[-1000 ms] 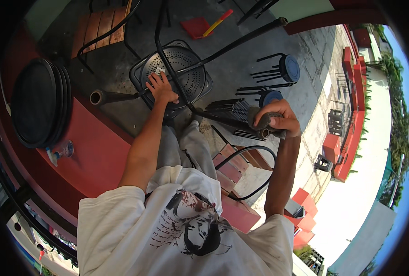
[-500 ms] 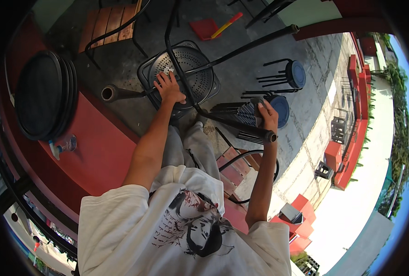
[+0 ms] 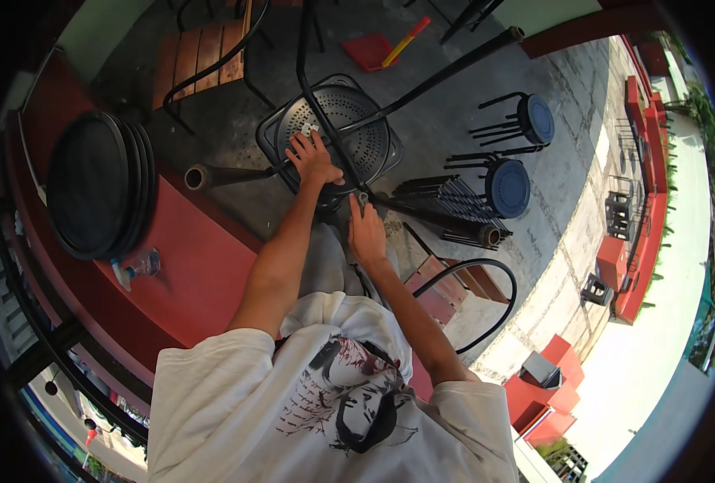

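A black tubular metal frame with crossing legs (image 3: 434,216) lies over a round, perforated black stool seat (image 3: 356,101) in front of my legs. My left hand (image 3: 315,165) rests at the frame's crossing, fingers spread and thumb apart, above the seat. By its fingertips is a small whitish patch (image 3: 309,129). My right hand (image 3: 367,235) is closed against the frame's near tube, just right of my left hand. What its fingers hold is mostly hidden; a small greyish tip (image 3: 363,197) shows beside them.
Stacked round black tops (image 3: 104,185) and a spray bottle (image 3: 138,266) sit on a red ledge (image 3: 200,241) at left. Stools with blue seats (image 3: 508,187) stand at right. A red dustpan (image 3: 369,52) and a wooden slatted chair (image 3: 200,60) are farther off.
My right hand has come left and inward from the tube's right end, where it held a dark grey pad or cloth. My left hand stays on the frame. The whole view has shifted slightly.
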Motion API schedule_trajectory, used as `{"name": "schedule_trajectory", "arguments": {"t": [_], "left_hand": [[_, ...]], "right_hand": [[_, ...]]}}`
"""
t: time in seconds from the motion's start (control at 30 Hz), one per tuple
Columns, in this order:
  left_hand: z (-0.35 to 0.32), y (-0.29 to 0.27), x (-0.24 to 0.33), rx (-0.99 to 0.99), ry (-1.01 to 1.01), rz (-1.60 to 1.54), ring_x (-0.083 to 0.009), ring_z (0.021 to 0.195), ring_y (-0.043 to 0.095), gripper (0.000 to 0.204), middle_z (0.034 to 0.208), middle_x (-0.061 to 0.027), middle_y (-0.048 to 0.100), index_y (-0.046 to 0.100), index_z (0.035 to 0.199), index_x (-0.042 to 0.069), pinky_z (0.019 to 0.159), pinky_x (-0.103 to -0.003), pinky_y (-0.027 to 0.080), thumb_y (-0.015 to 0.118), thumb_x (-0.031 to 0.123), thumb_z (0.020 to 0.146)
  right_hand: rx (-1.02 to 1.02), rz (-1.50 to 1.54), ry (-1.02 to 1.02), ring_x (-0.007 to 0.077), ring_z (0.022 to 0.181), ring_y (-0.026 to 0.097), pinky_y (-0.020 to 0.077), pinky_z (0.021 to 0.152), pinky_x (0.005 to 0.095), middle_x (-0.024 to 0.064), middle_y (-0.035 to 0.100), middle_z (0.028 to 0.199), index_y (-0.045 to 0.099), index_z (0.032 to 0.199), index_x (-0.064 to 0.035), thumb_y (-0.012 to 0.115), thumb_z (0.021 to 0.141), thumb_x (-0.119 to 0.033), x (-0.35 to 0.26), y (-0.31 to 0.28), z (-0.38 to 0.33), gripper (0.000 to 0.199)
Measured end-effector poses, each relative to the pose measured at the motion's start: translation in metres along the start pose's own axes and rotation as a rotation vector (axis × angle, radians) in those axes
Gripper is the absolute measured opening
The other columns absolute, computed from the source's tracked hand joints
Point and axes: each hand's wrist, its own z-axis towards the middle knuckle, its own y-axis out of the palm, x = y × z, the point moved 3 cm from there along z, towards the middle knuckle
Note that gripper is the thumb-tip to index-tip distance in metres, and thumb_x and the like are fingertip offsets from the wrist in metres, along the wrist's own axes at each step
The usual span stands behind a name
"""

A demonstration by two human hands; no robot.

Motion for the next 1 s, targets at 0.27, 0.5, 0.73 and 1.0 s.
{"name": "schedule_trajectory", "arguments": {"t": [0.27, 0.5, 0.73, 1.0], "left_hand": [[0.0, 0.001, -0.003, -0.01, 0.014, -0.007, -0.0503, 0.15, -0.007, 0.15, 0.161, -0.034, -0.005, -0.008, 0.158, 0.002, 0.118, -0.064, 0.004, 0.092, 0.045, 0.055], [0.006, 0.003, -0.013, -0.007, -0.02, -0.003, -0.0498, 0.151, -0.007, 0.15, 0.162, -0.0338, -0.004, -0.007, 0.158, 0.002, 0.118, -0.064, 0.003, 0.092, 0.045, 0.054], [-0.003, 0.002, 0.0, 0.058, 0.074, 0.001, -0.049, 0.151, -0.001, 0.147, 0.161, -0.0317, 0.0, -0.001, 0.158, 0.002, 0.118, -0.062, 0.008, 0.093, 0.048, 0.055], [-0.003, 0.002, -0.011, 0.068, 0.08, -0.015, -0.0486, 0.151, 0.0, 0.146, 0.161, -0.0315, 0.001, -0.001, 0.158, 0.003, 0.119, -0.061, 0.009, 0.092, 0.048, 0.055]], "right_hand": [[-0.119, -0.166, 0.266, 0.033, 0.082, 0.071, 0.058, 0.069, 0.0432, 0.0149, 0.065, 0.104, 0.041, 0.15, -0.0331, 0.065, 0.091, -0.021, 0.016, 0.022, 0.009, 0.065], [0.078, 0.017, -0.065, 0.0286, 0.074, 0.067, 0.055, 0.066, 0.0424, 0.0104, 0.061, 0.097, 0.054, 0.142, -0.0324, 0.067, 0.087, -0.017, 0.033, -0.002, -0.029, 0.059], [0.074, 0.046, 0.13, 0.0391, 0.074, 0.066, 0.0518, 0.065, 0.0513, 0.0161, 0.067, 0.088, 0.056, 0.14, -0.0391, 0.061, 0.094, -0.025, 0.035, 0.006, 0.005, 0.048], [0.141, 0.022, 0.21, 0.0341, 0.072, 0.066, 0.0529, 0.064, 0.0478, 0.0113, 0.064, 0.087, 0.059, 0.138, -0.0393, 0.063, 0.092, -0.023, 0.02, -0.007, -0.008, 0.049]]}}
